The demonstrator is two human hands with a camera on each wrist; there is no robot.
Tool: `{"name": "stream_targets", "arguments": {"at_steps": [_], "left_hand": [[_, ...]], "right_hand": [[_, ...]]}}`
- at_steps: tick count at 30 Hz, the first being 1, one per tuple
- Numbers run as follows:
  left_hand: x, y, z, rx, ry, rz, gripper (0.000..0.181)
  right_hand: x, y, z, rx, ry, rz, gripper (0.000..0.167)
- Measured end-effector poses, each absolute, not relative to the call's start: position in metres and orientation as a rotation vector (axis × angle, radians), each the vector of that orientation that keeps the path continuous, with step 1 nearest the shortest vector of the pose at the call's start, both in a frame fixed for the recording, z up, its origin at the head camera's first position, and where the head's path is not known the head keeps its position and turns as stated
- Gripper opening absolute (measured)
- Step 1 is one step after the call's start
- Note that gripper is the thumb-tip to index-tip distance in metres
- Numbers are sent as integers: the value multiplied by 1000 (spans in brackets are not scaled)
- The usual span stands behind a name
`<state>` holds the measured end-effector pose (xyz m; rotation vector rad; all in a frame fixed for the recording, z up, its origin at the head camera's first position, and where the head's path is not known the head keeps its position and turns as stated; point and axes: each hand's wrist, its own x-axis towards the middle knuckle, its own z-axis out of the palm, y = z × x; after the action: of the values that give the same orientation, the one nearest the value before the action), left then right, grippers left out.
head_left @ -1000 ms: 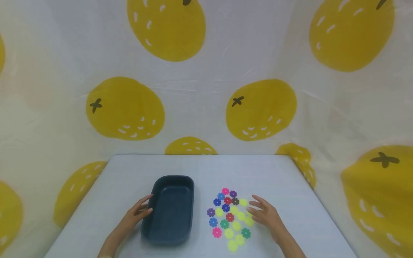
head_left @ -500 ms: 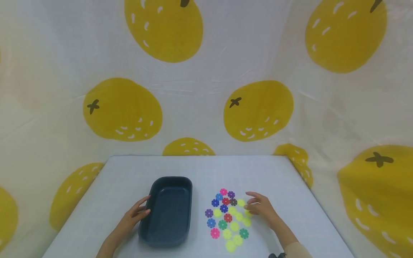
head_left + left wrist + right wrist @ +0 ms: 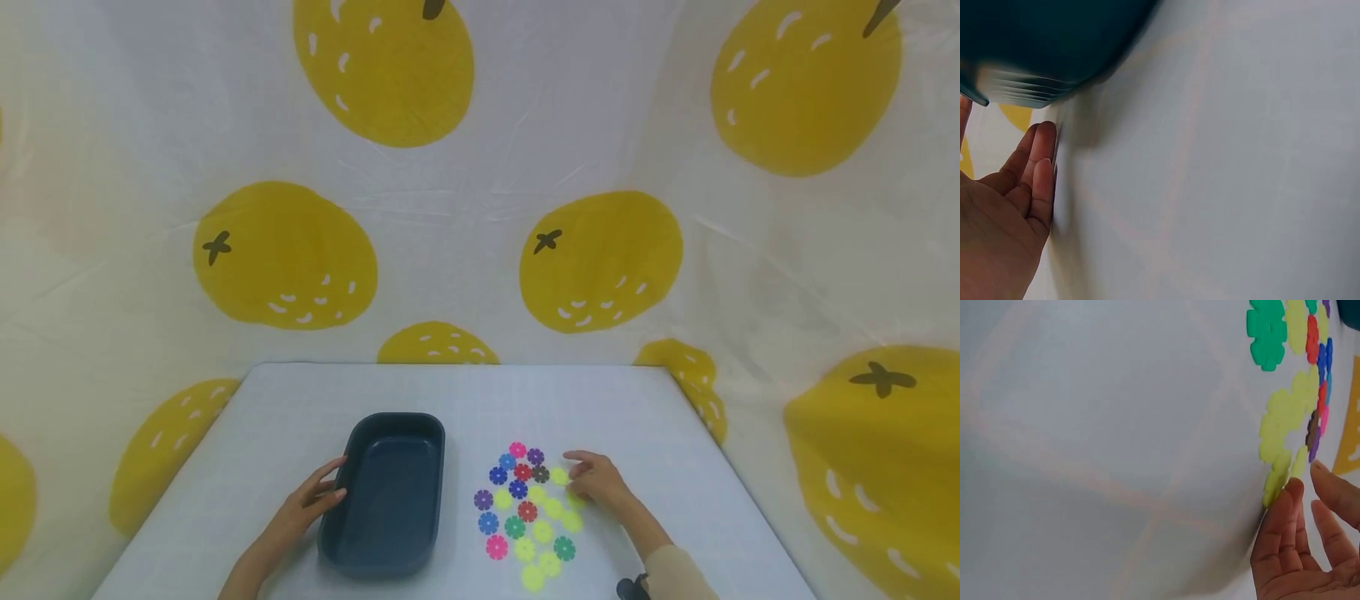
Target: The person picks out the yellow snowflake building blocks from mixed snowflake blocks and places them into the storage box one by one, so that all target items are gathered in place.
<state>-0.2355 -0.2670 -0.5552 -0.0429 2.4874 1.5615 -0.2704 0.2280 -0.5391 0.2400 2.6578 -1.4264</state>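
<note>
A dark blue-green tray (image 3: 393,500) stands on the left of the table. My left hand (image 3: 303,504) is at its left side, fingers relaxed and fingertips against or very near the wall; in the left wrist view the tray's underside (image 3: 1054,44) hangs over the fingers (image 3: 1042,147). Several flower-shaped plastic discs in many colours lie flat right of the tray, among them a red disc (image 3: 527,512) and a green disc (image 3: 565,547). Over the right edge of this group, my right hand (image 3: 603,483) has its fingertips at a yellow disc (image 3: 1277,478), thumb apart from them.
The white table (image 3: 637,408) ends at a back wall covered by a cloth (image 3: 450,233) printed with yellow fruit. A small dark object (image 3: 632,587) shows at the right wrist, beside a beige sleeve (image 3: 675,571).
My right hand has moved slightly left and lowered its fingers to the yellow disc at the right edge. The left hand stays at the tray. The head view has shifted a little.
</note>
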Motion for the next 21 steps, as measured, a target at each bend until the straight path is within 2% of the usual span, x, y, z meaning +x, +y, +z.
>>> {"name": "stream_targets", "arguments": {"at_steps": [21], "left_hand": [[-238,-267,-556,-107,2461,1535,70]], "right_hand": [[-276,232,-552,191,2727,-1231,52]]}}
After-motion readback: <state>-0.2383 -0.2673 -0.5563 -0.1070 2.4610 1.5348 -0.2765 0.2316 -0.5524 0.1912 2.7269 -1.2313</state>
